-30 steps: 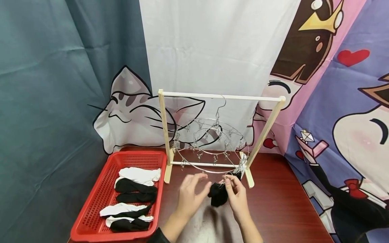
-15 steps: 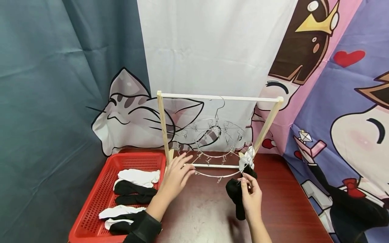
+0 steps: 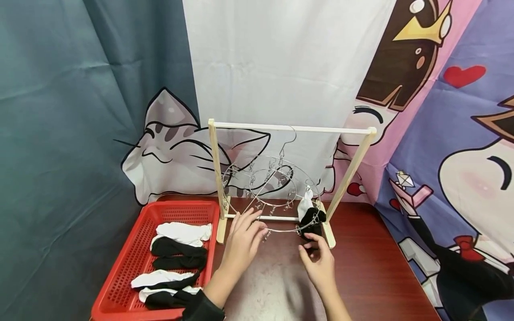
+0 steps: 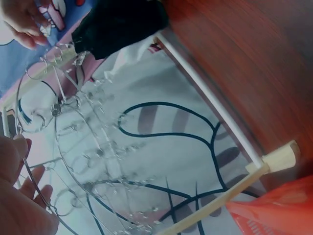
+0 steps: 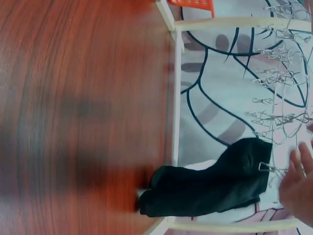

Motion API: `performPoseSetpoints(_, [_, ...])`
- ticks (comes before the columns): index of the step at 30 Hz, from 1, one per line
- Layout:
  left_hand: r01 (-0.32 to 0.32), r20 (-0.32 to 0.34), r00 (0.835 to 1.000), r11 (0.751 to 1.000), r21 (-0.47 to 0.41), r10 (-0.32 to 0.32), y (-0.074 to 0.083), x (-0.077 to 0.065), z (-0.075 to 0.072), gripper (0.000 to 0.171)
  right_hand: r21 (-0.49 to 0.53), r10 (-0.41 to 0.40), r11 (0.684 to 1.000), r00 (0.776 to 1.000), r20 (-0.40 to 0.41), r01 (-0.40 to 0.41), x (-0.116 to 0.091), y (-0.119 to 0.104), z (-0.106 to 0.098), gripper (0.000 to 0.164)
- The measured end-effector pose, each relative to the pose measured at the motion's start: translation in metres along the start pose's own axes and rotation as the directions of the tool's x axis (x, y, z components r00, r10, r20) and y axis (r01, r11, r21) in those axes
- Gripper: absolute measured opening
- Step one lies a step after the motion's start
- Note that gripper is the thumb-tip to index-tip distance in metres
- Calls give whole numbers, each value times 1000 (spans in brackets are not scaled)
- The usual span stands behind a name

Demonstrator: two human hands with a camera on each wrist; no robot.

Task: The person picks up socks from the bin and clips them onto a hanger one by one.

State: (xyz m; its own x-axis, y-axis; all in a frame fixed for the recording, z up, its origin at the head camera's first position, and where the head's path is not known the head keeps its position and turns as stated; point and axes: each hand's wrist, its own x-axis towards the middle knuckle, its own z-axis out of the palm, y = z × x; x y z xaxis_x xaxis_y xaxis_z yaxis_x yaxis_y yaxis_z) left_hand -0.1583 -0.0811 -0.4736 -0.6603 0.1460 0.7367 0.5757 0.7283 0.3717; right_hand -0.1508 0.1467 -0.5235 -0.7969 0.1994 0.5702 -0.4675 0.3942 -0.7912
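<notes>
A round wire clip hanger (image 3: 281, 230) hangs tilted from the rack's top bar. At its front left rim is my left hand (image 3: 244, 236); in the left wrist view the wire runs between its thumb and curled fingers. A black sock (image 5: 215, 183) hangs from a clip (image 5: 266, 167) at the rim's front right, in front of a white sock (image 3: 306, 205). Just below the black sock, my right hand (image 3: 321, 263) has its fingers spread and loose, apart from the cloth. Several bare clips (image 5: 281, 78) dangle from the rings.
A wooden rack (image 3: 349, 178) with white bars stands on the dark red table (image 3: 373, 267). To its left, a red plastic basket (image 3: 116, 267) holds several black and white socks (image 3: 180, 261). Printed curtains (image 3: 281, 67) hang behind.
My right hand has let go at the black sock, which now hangs from the hanger. The hanger has turned and swung left. My left hand has moved from beside the right hand to the rim.
</notes>
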Motion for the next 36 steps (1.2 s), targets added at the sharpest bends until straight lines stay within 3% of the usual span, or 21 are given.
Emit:
performPoseSetpoints(4, [24,16,1000,1000,-1,-24,7,-2,1,8,150,78,985,996,46,-84,-1,-9,10,26])
performPoseSetpoints(7, [20,15,1000,1000,-17,-20,11,-4,2,7,286,145,946,988,50,-153,0,-12,14,17])
performPoseSetpoints(10, [10,5,1000,1000,-27,-10,13,-6,3,6,407,239,878,968,81,-251,1,-10,16,14])
performPoseSetpoints(15, [13,-15,1000,999,-30,-13,15,-7,3,6,551,366,719,905,216,-423,5,-13,15,22])
performPoseSetpoints(18, [25,-13,1000,999,-35,-26,15,-7,2,6,553,395,673,870,294,-492,7,-13,13,25])
performPoseSetpoints(21, [23,-13,1000,999,-35,-24,15,-7,2,6,531,400,667,852,337,-523,7,-13,12,19])
performPoseSetpoints(26, [20,-21,1000,999,-29,-20,12,-7,2,7,503,392,686,849,353,-526,7,-13,10,2])
performPoseSetpoints(29, [37,-20,999,998,-44,-38,10,-6,-1,10,493,383,709,862,332,-505,8,-14,9,4])
performPoseSetpoints(36, [7,-28,1000,999,-48,-9,3,-7,-6,18,474,370,758,894,252,-447,10,-17,10,26])
